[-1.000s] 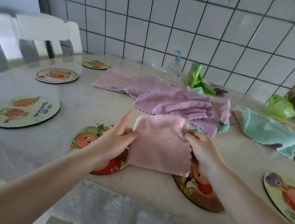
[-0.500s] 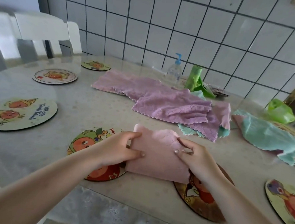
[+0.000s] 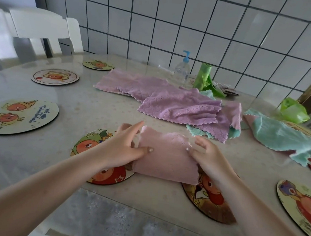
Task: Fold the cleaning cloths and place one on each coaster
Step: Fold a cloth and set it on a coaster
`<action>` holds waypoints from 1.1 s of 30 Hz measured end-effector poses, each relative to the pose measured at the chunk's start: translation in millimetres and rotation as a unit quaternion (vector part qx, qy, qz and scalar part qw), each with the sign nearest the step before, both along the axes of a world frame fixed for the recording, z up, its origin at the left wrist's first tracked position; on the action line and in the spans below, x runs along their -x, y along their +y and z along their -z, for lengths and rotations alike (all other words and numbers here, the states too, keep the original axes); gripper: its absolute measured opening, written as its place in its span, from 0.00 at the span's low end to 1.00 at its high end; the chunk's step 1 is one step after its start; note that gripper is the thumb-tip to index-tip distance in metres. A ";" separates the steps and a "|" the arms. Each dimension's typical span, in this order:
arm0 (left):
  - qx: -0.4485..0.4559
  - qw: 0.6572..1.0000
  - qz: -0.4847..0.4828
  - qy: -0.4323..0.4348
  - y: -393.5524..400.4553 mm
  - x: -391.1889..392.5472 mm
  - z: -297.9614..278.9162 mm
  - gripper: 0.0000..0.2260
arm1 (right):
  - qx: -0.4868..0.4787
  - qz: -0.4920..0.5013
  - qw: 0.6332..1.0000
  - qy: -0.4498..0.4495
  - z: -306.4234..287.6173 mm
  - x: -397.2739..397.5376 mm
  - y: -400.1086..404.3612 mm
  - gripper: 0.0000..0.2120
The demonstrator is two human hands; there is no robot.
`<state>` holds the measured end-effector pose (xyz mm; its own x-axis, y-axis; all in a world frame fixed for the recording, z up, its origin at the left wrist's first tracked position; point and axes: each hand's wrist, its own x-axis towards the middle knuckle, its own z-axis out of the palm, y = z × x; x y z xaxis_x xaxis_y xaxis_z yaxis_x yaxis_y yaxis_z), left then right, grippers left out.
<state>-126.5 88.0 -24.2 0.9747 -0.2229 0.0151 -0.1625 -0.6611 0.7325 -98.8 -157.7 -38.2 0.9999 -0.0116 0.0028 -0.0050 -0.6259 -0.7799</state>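
Note:
A folded pink cloth point(image 3: 166, 157) lies near the table's front, between two round cartoon coasters. My left hand point(image 3: 124, 149) grips its left edge, thumb on top, over the left coaster point(image 3: 91, 144). My right hand point(image 3: 207, 157) pinches its right edge above the right coaster point(image 3: 209, 200). Several purple cloths point(image 3: 170, 104) lie spread in a pile behind, with teal ones under them. A teal cloth point(image 3: 283, 139) lies at the right. More coasters sit at the left point(image 3: 19, 116), far left point(image 3: 55, 76), back point(image 3: 98, 65) and right point(image 3: 300, 207).
A pump bottle point(image 3: 182, 68), a green bag roll point(image 3: 204, 79) and a green plastic bag point(image 3: 293, 110) stand along the tiled wall. A white chair point(image 3: 40, 28) is at the table's far left. The table's front edge point(image 3: 106, 216) runs just below my forearms.
The pink cloth has come down from a lifted, upright hold to lie flatter on the table. Both hands have moved to its side edges, the left thumb pressing on top.

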 end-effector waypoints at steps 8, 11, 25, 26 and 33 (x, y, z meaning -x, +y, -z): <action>-0.137 0.975 0.106 -0.136 -22.9 -10.5 2.1 0.24 | 0.274 -0.190 0.936 -0.111 -7.4 15.9 27.7 0.28; -0.278 0.947 0.132 -0.095 -29.3 -15.5 17.3 0.26 | 0.353 -0.205 0.912 -0.028 2.8 12.8 32.5 0.32; -0.250 0.965 0.033 -0.064 14.5 -5.9 4.6 0.40 | 0.329 -0.108 0.938 -0.016 -13.6 18.8 -1.6 0.27; -0.234 0.969 0.030 -0.067 16.5 -5.2 2.5 0.39 | 0.323 -0.107 0.940 -0.026 -14.7 17.1 -4.2 0.25; -0.139 0.984 0.063 -0.094 12.5 -9.8 13.6 0.30 | 0.239 -0.137 0.960 -0.039 0.9 10.9 -9.5 0.23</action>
<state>-116.6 100.6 -37.8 0.9248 -0.3629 0.1146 -0.3718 -0.7975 0.4752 -109.7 -167.2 -39.1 0.9619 0.2729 0.0180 0.2577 -0.8823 -0.3939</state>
